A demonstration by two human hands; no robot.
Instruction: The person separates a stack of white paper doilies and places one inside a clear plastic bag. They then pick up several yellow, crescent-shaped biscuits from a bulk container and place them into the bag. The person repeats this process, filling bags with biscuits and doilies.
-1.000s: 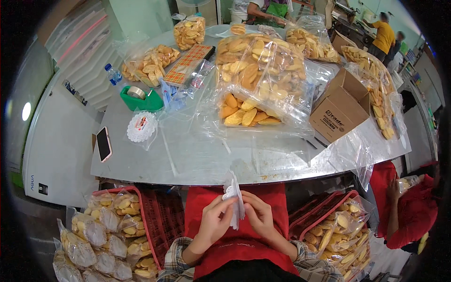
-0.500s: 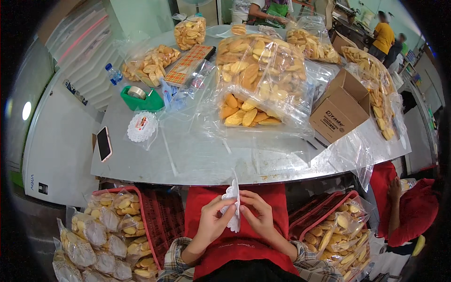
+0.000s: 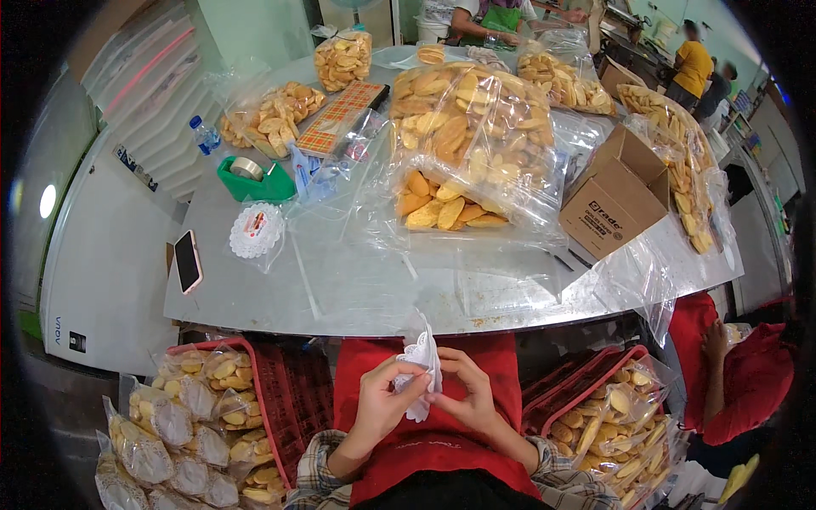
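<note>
A small white doily, lacy-edged and crumpled inside thin clear plastic, is held upright between both hands above a red apron, just below the bench edge. The left hand is pinched on its lower left side, and the right hand is closed on its right edge.

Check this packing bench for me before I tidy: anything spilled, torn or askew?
Nothing spilled or torn shows. Only the smartphone looks odd: it lies at the table's left edge, seemingly partly overhanging. The chip bags look intact.
</note>
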